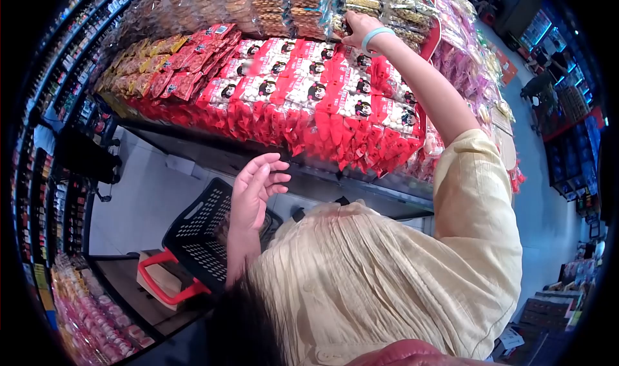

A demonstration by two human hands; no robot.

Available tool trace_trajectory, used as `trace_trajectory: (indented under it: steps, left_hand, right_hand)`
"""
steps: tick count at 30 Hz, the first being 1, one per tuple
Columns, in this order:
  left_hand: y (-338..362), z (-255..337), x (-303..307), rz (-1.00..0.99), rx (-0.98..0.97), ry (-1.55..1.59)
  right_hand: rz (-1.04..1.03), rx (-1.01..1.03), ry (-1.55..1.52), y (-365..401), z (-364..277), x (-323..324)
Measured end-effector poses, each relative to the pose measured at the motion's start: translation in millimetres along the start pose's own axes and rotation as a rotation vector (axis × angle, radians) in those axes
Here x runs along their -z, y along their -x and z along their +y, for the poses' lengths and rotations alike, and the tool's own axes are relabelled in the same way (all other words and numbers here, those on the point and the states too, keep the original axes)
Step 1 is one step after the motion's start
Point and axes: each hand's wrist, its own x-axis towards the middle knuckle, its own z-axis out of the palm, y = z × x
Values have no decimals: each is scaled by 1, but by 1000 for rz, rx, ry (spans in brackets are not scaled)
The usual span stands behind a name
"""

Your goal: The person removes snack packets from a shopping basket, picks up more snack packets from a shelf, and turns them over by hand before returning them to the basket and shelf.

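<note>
My right hand [362, 29], with a pale blue band on the wrist, reaches to the far side of the display. Its thumb and fingers close on the end of a clear-wrapped snack pack [340, 25] in a stack of similar packs. Just below it lie rows of red and white snack bags [316, 92] printed with a cartoon face. My left hand [256, 188] is raised in front of the display, fingers apart and slightly curled, holding nothing. Under that hand stands a dark perforated shopping basket [200, 227] with a red handle [169, 277].
Red and yellow bags [187, 63] are piled at the left of the display, and purple-wrapped packs [461, 63] at the right. Tall stocked shelves [39, 192] line the far left. A person in dark clothes [84, 153] stands in the left aisle.
</note>
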Motion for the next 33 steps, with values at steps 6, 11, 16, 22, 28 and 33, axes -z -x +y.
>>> trace_trajectory:
  steps: [6, 11, 16, 22, 28, 33]
  left_hand:
    - [17, -17, 19, 122, 2, 53]
    - [24, -28, 25, 189, 38, 89]
    - [26, -36, 28, 181, 56, 130]
    - [25, -40, 26, 178, 65, 116]
    - [29, -42, 25, 214, 104, 97]
    - [29, -47, 27, 184, 115, 103]
  right_hand:
    - [-66, -70, 83, -20, -2, -11]
    - [-225, -68, 235, -23, -10, 2]
    - [-328, -55, 316, -19, -14, 11]
    - [-326, -47, 375, -21, -13, 9]
    - [-225, 34, 390, -21, -5, -3]
    - [-351, 16, 467, -19, -23, 13]
